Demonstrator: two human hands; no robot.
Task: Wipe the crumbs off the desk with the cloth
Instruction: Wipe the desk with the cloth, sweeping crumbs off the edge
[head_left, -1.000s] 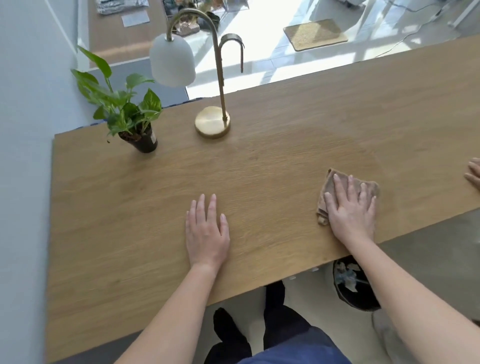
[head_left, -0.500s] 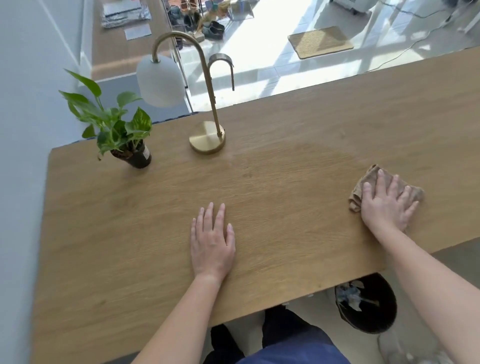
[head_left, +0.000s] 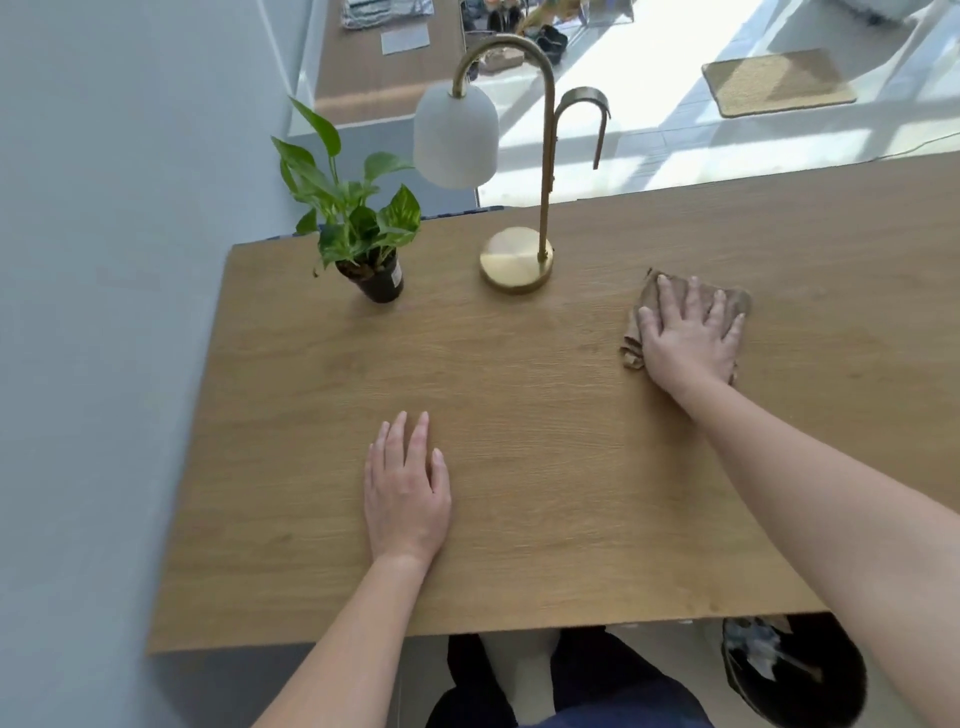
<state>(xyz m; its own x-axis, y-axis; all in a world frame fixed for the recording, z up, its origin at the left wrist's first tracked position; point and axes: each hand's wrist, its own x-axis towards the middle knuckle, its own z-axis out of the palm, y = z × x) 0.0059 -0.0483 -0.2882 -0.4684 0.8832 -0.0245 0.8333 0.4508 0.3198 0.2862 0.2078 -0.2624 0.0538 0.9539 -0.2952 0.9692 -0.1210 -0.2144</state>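
A light oak-coloured wooden desk (head_left: 545, 467) fills most of the head view, its left end against a pale grey-blue wall (head_left: 104, 312); the small brown folded cloth (head_left: 647, 299) lies flat on the desk towards the far right, just to the right of the lamp's base and apart from it; the right hand (head_left: 688, 338) lies palm down on top of the cloth, fingers straight and spread, pressing it to the wood rather than gripping it, so that only the cloth's far edge, left edge and right corner show round the hand; the right forearm reaches in from the lower right across the near edge of the desk

The left hand (head_left: 405, 493) rests flat on the bare wood nearer the person and well to the left of the cloth, palm down, fingers straight and close together, holding nothing

At the far left of the desk stands a small green leafy plant in a black pot (head_left: 363, 228), upright; just to its right stands a brass lamp with a curved neck, a white dome shade and a round base (head_left: 516, 258); beyond the desk a beige doormat (head_left: 776, 83) lies on a sunlit floor; below the near edge, on the right, sits a black bin (head_left: 795, 670) with crumpled material inside, and the person's dark trousers (head_left: 597, 675) show beside it
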